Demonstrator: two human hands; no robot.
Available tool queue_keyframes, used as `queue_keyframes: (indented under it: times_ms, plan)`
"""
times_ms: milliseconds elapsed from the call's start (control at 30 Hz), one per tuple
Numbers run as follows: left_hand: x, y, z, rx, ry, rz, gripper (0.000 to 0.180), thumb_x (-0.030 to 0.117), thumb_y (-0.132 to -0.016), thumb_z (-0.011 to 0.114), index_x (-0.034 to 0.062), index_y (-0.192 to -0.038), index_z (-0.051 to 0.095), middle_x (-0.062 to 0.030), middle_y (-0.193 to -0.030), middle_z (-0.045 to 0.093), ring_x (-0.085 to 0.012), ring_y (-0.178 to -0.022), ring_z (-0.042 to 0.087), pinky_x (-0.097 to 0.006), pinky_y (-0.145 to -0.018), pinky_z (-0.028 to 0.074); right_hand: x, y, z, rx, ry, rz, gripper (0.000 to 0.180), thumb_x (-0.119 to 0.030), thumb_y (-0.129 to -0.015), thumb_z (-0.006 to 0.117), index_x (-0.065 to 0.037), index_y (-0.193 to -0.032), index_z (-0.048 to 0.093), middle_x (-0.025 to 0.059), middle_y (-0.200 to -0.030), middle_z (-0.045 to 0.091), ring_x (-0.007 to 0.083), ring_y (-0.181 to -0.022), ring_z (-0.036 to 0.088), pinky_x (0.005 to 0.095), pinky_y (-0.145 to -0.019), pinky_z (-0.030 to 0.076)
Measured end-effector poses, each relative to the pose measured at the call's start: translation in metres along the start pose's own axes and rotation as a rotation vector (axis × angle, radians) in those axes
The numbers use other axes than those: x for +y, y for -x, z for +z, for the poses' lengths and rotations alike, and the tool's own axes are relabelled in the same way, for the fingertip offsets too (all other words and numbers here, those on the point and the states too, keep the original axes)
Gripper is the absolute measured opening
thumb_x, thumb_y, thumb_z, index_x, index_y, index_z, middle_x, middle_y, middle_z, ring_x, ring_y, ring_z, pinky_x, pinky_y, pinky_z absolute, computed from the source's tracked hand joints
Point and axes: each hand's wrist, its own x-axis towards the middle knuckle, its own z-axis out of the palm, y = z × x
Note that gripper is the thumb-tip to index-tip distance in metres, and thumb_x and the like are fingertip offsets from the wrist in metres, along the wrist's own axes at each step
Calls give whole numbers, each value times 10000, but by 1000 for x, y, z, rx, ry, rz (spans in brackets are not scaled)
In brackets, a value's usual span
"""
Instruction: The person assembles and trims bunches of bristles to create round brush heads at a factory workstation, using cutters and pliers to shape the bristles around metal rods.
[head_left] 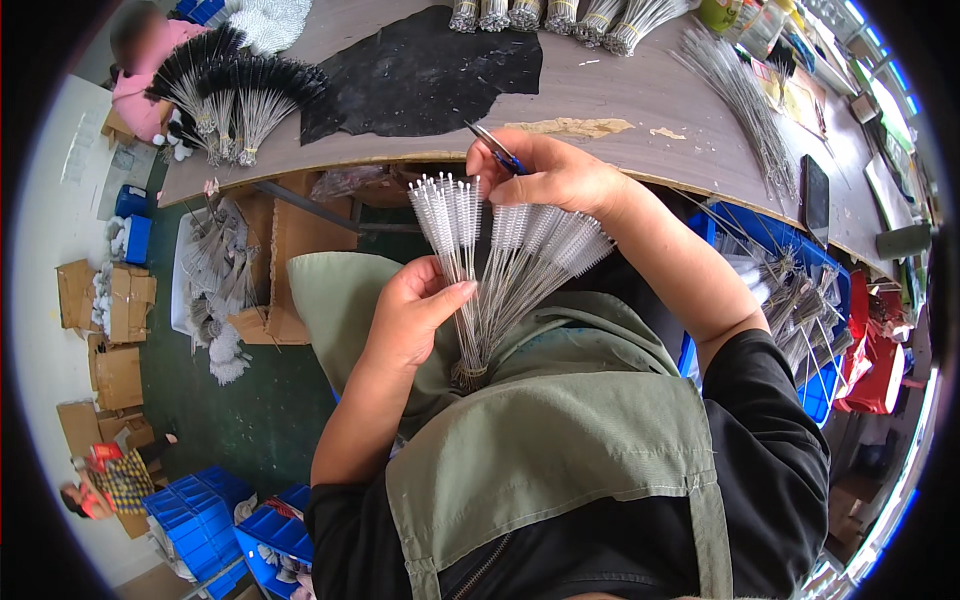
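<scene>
- Here we hold a fanned bundle of thin twisted-wire brushes with white bristle heads (490,250) above our lap, in front of the surface edge; the wire stems gather into one tight knot low down, so the heads spread apart where each can be reached singly.
- Our left hand (410,315) grips the stems partway up, fingers (445,295) curled round them and thumb pressed across, which keeps the fan steady and upright.
- Our right hand (550,175) sits at the top of the fan, its fingers closed round a small pair of scissors with blue handles (497,148) whose blades point up and left; the lower fingers touch the bristle tips on the right side of the fan.
- The bristles look soft, short and cylindrical, the stems stiff, shiny and grey.
- Beneath the bundle lies our olive-green cloth apron (560,440), matt and creased, over black sleeves.
- Beyond, the brown wooden surface (600,90) carries a ragged black sheet (420,65), bunches of black-bristled brushes (235,95) at its left end, tied bundles of wire brushes (560,15) along the far edge, and a loose spread of bare wires (740,95) to the right.
- A blue plastic crate (790,300) at our right holds more white-headed brushes; cardboard boxes (115,330) and further blue bins (215,515) stand on the green floor to the left.
</scene>
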Motion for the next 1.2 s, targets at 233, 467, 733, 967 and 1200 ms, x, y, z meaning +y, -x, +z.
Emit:
queue_keyframes:
  times_ms: [233, 467, 733, 967, 1200]
  plan:
    - [2, 3, -5, -47, -70, 1, 181, 27, -831, 649, -13, -997, 590, -63, -925, 648, -116, -838, 601, -256, -795, 478, -6, 6, 0, -119, 63, -71, 280, -176, -796, 684, -32, -1019, 595, 56, -948, 607, 161, -918, 548, 324, -886, 416]
    - [-1, 6, 0, -62, -29, 15, 221, 13, -817, 668, 0, -1020, 582, -19, -934, 618, -88, -852, 570, -241, -804, 465, -2, 8, -7, -270, -103, -178, 347, -342, -803, 720, -37, -933, 616, 105, -971, 663, 205, -1024, 580, 358, -946, 407]
    - [-5, 3, 10, -43, 28, 2, 269, -4, -770, 722, 15, -983, 557, -9, -897, 600, -74, -802, 557, -226, -756, 472, -13, 17, 3, -121, -135, -12, 380, -98, -733, 608, -29, -1106, 581, 39, -855, 580, 133, -844, 541, 271, -831, 405]
    - [-5, 3, 30, -32, 19, 74, 344, 21, -724, 780, 21, -963, 532, 20, -824, 546, -57, -730, 523, -199, -698, 462, -10, 26, 1, -115, -99, -39, 394, -128, -729, 593, 4, -1100, 593, 65, -933, 621, 152, -895, 550, 291, -843, 415]
    - [-6, 8, 14, -1, -5, 61, 149, 104, -885, 626, 11, -982, 562, -54, -894, 623, -124, -795, 609, -244, -697, 501, 5, 29, -12, -87, 47, -153, 499, -533, -762, 676, -37, -719, 634, 76, -694, 606, 247, -928, 584, 399, -952, 367]
